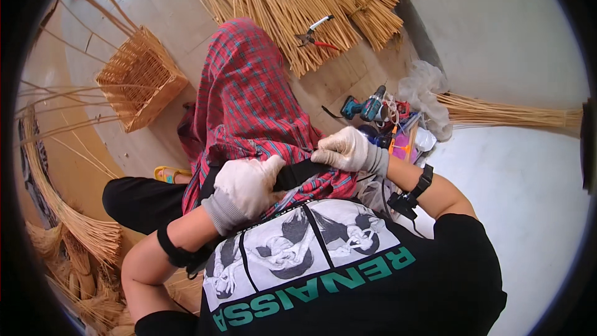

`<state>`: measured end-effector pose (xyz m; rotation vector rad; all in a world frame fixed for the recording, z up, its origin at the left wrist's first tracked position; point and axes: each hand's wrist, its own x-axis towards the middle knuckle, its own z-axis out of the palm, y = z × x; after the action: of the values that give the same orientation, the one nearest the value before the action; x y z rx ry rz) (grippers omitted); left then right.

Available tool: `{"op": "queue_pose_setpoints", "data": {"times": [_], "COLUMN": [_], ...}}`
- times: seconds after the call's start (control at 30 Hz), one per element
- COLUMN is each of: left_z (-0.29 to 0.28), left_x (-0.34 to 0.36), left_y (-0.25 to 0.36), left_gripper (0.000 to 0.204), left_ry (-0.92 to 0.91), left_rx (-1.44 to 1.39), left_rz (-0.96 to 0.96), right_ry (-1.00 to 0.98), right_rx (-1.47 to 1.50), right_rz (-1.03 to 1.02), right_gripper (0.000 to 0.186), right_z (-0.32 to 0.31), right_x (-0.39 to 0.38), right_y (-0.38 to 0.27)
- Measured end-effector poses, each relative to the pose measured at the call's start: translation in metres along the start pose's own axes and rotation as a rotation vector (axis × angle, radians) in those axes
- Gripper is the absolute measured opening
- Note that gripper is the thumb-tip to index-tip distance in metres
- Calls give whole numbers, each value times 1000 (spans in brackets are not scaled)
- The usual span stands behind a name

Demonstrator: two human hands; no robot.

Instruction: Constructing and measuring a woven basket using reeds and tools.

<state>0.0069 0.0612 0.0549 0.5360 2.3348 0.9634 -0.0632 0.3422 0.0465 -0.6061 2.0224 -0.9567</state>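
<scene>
A red plaid cloth (249,81) is draped over my raised knee and bunched up at my lap. Across my waist runs a black cloth band (292,175), lying over folds of the plaid. My left hand (244,188), in a white knit glove, is closed on the band's left part, thumb pointing up and right. Gloved the same way, my right hand (348,149) pinches the band's right end between bent fingers. The two hands are a short way apart in front of my belly. What lies under the left palm is hidden.
An unfinished wicker basket (142,81) with long loose stakes stands at left. Bundles of wicker rods (292,0) lie ahead, with red-handled pruning shears (316,36) on them. A cordless drill (367,107), plastic bags (426,96) and another rod bundle (510,112) are at right.
</scene>
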Motion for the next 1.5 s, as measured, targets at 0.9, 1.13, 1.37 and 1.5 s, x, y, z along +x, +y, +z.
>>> {"op": "queue_pose_setpoints", "data": {"times": [0.9,1.13,1.37,1.5], "left_z": [33,30,57,57], "left_x": [48,46,44,43], "left_y": [-33,-32,-46,-42], "left_gripper": [65,59,31,26], "left_ry": [-176,-196,-114,-79], "left_rx": [-1302,-1171,-1222,-1139], "left_rz": [-379,-312,-119,34], "right_ry": [492,541,518,563], "right_rx": [-591,-525,-545,-518], "right_rz": [-42,-21,-71,-34], "right_gripper": [27,17,18,20], "right_z": [60,68,69,72], "right_x": [-12,-2,3,2], "right_y": [-20,-19,-23,-21]}}
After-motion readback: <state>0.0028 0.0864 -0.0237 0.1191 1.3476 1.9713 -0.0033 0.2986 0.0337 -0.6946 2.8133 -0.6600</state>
